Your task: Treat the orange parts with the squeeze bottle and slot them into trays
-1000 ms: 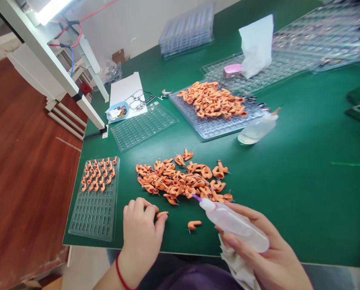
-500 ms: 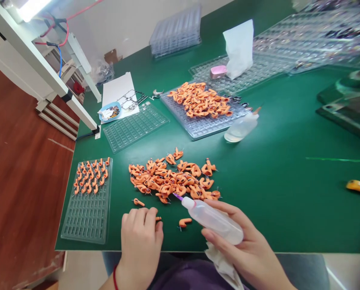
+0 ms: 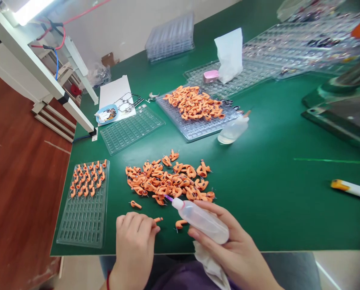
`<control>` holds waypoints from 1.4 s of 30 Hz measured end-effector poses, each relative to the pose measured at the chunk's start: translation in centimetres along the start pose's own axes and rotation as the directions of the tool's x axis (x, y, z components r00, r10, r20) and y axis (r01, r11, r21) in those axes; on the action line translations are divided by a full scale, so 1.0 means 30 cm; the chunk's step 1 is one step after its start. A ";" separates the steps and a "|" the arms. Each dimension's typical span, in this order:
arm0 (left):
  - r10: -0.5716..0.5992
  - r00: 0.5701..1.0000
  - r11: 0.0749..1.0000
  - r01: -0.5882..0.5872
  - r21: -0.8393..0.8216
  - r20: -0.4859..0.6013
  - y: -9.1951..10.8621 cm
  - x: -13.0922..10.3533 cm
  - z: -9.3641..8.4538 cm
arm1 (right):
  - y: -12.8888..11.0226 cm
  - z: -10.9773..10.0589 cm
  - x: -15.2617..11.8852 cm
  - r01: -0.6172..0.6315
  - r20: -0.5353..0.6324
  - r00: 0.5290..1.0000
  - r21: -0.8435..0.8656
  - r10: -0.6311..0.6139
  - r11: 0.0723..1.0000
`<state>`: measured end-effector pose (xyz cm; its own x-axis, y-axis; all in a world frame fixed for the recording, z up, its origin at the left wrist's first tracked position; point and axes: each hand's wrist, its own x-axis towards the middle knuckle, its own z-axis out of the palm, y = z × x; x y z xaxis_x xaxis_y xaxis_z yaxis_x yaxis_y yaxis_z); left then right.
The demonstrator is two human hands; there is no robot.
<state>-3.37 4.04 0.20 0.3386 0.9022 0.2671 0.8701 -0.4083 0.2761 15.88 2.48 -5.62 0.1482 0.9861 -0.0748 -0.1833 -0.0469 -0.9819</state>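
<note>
My left hand (image 3: 134, 241) is closed, its thumb and forefinger pinching an orange earbud shell (image 3: 158, 220) just above the table's front edge. In my right hand (image 3: 232, 245) is a clear squeeze bottle (image 3: 203, 220) with a purple needle tip, tilted to point left. A crumpled white tissue (image 3: 211, 264) hangs below that palm. The needle tip is near the front of a loose pile of orange earbud shells (image 3: 164, 181), apart from the piece in my left hand. Two single shells lie close by, one left (image 3: 135, 204) and one right (image 3: 180, 224).
At left, a clear tray (image 3: 81, 225) has rows of orange shells in its far part. Behind the pile are another tray (image 3: 131, 129), stacked trays (image 3: 192, 135) heaped with shells, and a second bottle (image 3: 233, 131). A marker (image 3: 351, 188) lies right, near a dark stand (image 3: 339, 114).
The whole view has shifted slightly left. The earbud shell now sticks out further from my left fingertips. My right hand keeps the bottle at nearly the same tilt.
</note>
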 end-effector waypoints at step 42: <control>0.006 0.986 1.000 -0.004 0.015 -0.164 0.052 -0.125 0.080 | -0.040 -0.133 -0.049 0.500 0.395 0.859 -0.512 -0.325 0.698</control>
<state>-2.43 0.36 -2.60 0.2809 0.8647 0.4165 0.8739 -0.4099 0.2615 19.75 0.45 -5.03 -0.1973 0.9253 0.3239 0.4437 0.3789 -0.8121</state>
